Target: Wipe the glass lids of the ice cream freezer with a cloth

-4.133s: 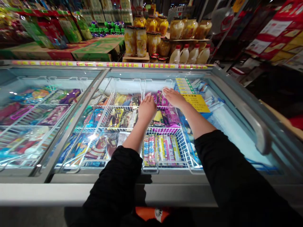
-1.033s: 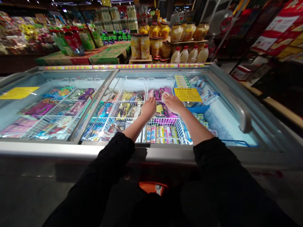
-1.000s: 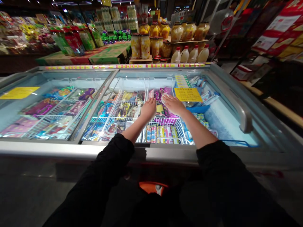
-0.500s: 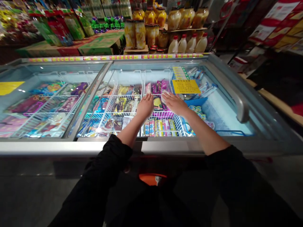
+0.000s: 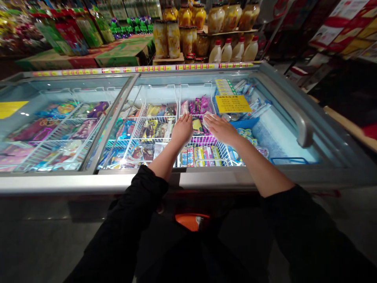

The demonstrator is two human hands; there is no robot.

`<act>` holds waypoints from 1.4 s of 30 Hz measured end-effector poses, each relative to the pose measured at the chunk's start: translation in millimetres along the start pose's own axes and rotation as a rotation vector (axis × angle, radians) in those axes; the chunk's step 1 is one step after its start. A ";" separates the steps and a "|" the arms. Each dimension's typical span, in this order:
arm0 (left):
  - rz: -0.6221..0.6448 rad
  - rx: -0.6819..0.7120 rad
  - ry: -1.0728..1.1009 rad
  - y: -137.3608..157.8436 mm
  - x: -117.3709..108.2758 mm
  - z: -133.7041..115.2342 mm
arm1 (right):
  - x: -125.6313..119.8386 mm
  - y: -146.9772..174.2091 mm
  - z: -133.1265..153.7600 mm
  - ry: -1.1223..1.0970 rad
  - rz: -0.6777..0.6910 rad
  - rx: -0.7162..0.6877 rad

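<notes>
A chest freezer (image 5: pixel 73 184) with a glass top stretches across in front of me. My left hand (image 5: pixel 182 129) lies palm down over the glass, fingers stretched out, with nothing visible in it. Beside it on the right, my right hand (image 5: pixel 223 129) presses a white cloth or tissue (image 5: pixel 207 116) flat under its fingers. Most of that cloth is hidden by the hand. Below the glass, white wire baskets (image 5: pixel 206 140) hold colourful frozen packets (image 5: pixel 207 155). A yellow sign (image 5: pixel 232 104) sits just beyond my right hand.
A grey curved handle (image 5: pixel 304 129) rises at the freezer's right side. Behind the back rim stand jars of preserved fruit (image 5: pixel 173 39), white bottles with red caps (image 5: pixel 226 51) and larger bottles (image 5: pixel 70 33). An orange shoe (image 5: pixel 188 222) shows below the freezer's front edge.
The view has shifted slightly. My right hand has slid a little to the right with the cloth, and more of the cloth shows. My left hand stays nearly in place.
</notes>
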State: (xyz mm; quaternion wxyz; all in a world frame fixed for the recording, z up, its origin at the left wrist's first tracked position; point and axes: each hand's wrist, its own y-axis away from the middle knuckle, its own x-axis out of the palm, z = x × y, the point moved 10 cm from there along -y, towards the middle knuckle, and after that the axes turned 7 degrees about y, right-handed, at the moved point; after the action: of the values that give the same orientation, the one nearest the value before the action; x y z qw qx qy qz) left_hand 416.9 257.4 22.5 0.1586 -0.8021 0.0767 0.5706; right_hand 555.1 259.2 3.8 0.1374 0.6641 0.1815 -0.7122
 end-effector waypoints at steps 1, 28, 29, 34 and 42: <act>0.003 -0.001 0.001 0.2 -0.2 0.1 | -0.8 4.2 4.8 -0.005 0.007 -0.028; 0.011 0.012 0.044 -0.1 -0.3 2.4 | -5.5 77.6 -1.8 -0.083 0.099 -0.099; 0.015 0.011 0.042 -0.1 -0.3 2.3 | -5.3 72.6 -4.6 -0.068 0.083 -0.071; 0.024 0.006 0.043 0.2 -1.0 1.9 | -5.7 51.0 17.9 -0.023 0.043 -0.052; 0.026 0.012 0.040 -0.1 -1.8 3.7 | -6.8 97.4 41.1 -0.125 0.142 -0.242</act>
State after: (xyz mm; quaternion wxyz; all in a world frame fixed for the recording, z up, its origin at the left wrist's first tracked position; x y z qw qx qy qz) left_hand 413.0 258.6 23.0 0.1546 -0.8112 0.0937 0.5561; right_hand 561.3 153.4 5.4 0.2773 0.6081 0.2096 -0.7137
